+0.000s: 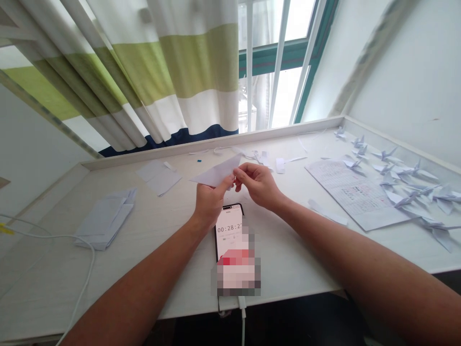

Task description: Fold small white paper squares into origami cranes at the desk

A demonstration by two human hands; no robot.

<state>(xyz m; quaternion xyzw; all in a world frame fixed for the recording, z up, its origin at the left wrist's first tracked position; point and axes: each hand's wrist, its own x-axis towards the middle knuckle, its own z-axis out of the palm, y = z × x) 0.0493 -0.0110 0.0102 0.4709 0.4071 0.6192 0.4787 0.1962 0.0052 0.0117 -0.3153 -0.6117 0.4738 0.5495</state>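
A white sheet of paper folded to a triangle (218, 172) is held up over the desk, its long point to the left. My left hand (211, 199) grips its lower edge, thumb on top. At the paper's right corner, my right hand (257, 182) pinches with thumb and index finger. The pinched corner is partly hidden by the fingers. Just below my hands lies a phone (230, 218) with a running timer on its screen, partly blurred out.
Several folded paper cranes (406, 199) crowd the right side, some on a printed sheet (345, 192). At left are a stack of paper (104, 221) and loose sheets (160, 178). Paper scraps (280, 166) lie behind my hands. A white cable (91, 269) crosses the left edge.
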